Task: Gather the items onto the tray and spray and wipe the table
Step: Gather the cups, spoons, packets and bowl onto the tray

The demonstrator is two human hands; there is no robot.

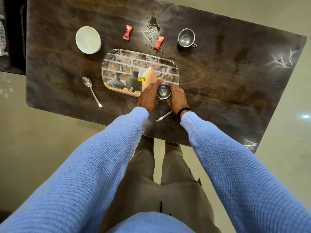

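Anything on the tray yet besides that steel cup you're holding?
Nothing else shows on the tray. Both hands, left hand and right hand, hold the steel cup at its near right corner, hiding that corner.

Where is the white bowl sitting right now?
The white bowl sits on the far left of the table, just beyond the tray's left corner, with a red candy wrapper to its right.

Your two hands cover the sides of the steel cup (163, 91) at the tray's (117, 64) near right corner, so its handle and footing are hidden from you. Nearer you than the tray, your right wrist hides the second spoon's (164, 116) bowl.
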